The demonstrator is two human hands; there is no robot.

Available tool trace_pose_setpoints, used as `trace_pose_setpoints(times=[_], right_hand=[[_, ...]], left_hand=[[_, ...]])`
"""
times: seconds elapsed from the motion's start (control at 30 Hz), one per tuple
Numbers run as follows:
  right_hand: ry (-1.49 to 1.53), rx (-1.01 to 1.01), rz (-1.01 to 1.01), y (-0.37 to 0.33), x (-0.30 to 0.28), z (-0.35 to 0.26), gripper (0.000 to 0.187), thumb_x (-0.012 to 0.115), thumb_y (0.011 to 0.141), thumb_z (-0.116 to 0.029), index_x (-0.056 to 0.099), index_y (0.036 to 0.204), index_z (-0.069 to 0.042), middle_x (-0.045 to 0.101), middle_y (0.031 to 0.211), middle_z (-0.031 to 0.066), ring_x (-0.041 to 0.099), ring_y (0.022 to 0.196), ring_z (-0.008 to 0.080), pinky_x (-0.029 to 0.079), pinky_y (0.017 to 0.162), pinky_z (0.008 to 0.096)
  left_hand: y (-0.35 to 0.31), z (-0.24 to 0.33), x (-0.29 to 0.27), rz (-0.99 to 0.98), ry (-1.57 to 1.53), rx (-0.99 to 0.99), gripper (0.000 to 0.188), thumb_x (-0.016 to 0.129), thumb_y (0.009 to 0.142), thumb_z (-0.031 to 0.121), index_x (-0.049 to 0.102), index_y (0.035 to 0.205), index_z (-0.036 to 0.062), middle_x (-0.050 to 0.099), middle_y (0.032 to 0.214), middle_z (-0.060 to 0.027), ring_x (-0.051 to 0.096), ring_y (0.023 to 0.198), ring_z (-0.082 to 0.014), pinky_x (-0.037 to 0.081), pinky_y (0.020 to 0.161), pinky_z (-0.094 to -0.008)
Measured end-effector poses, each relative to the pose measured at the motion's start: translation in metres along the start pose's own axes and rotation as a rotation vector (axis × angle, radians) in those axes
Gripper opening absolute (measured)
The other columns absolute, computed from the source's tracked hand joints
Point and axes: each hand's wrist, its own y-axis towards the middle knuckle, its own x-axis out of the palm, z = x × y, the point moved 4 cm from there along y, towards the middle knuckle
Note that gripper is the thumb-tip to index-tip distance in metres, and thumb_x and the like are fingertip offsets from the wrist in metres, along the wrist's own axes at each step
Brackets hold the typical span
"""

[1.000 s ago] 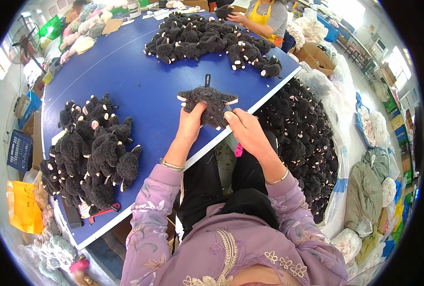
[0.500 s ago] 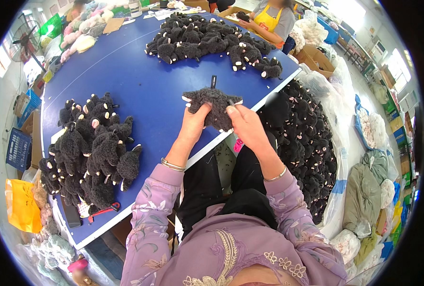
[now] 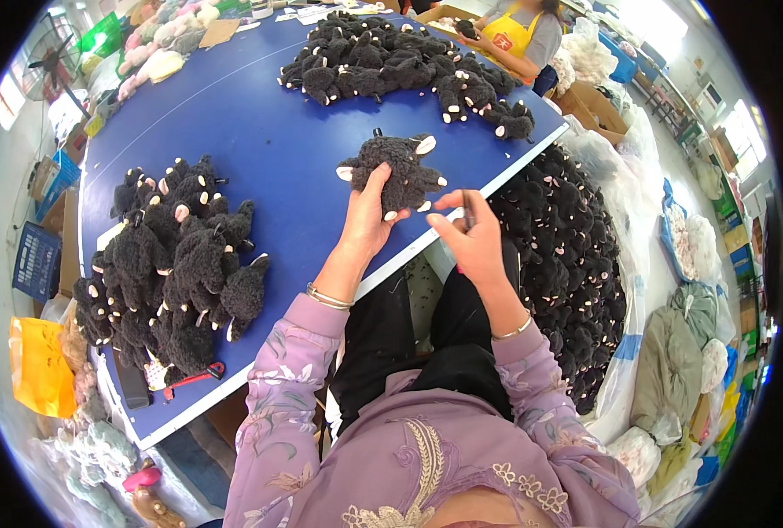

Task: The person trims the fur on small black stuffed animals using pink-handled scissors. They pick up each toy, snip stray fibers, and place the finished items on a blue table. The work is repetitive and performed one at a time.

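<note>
My left hand (image 3: 370,211) grips a black plush toy animal (image 3: 400,172) above the front edge of the blue table. Fluffy fabric covers the toy, with pale pink ears and small pale paw tips; a short black tag stands up at its top. To the right, apart from the toy, my right hand (image 3: 475,238) has its thumb and forefinger spread. A small, thin dark tool (image 3: 469,211) is held in that hand; its exact kind is hard to make out.
Black plush toys form a pile (image 3: 176,273) on the table's left and another (image 3: 391,62) at its far side. A large heap (image 3: 558,273) fills a plastic-lined container on my right. A red-handled tool (image 3: 196,380) lies near the front left. Another person (image 3: 519,40) in a yellow apron works across the table.
My right hand has come off the toy and moved right and slightly down. The toy has turned in my left hand, bringing its ears and paws into view.
</note>
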Motion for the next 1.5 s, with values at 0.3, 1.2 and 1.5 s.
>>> trace_pose_setpoints(times=[0.3, 1.2, 1.5], right_hand=[[0.056, 0.019, 0.093, 0.011, 0.027, 0.000, 0.019, 0.067, 0.081, -0.002, 0.055, 0.097, -0.002, 0.057, 0.081, -0.0019, 0.036, 0.052, -0.0009, 0.032, 0.047, 0.0187], [-0.097, -0.303, 0.187, -0.004, 0.008, -0.019, 0.021, 0.070, 0.076, 0.002, 0.056, 0.091, -0.003, 0.058, 0.087, -0.0008, 0.034, 0.052, 0.0018, 0.031, 0.046, 0.0194], [-0.310, -0.278, 0.051, 0.007, 0.042, -0.021, 0.022, 0.068, 0.077, -0.003, 0.061, 0.097, -0.003, 0.061, 0.079, -0.0008, 0.039, 0.052, 0.0020, 0.033, 0.047, 0.0210]], left_hand=[[-0.003, 0.002, 0.011, -0.172, 0.059, 0.019, 0.034, 0.065, 0.089, 0.029, 0.056, 0.115, 0.0099, 0.065, 0.097, -0.0019, 0.061, 0.075, -0.0074, 0.046, 0.051, -0.0196], [-0.006, 0.014, 0.011, -0.064, 0.047, 0.145, 0.023, 0.054, 0.095, 0.029, 0.054, 0.109, 0.0106, 0.062, 0.088, -0.0012, 0.053, 0.058, -0.0057, 0.035, 0.041, -0.0198], [-0.004, 0.011, 0.011, -0.043, 0.060, 0.279, 0.029, 0.053, 0.097, 0.023, 0.051, 0.120, 0.0051, 0.060, 0.104, -0.0057, 0.061, 0.084, -0.0115, 0.051, 0.062, -0.0242]])
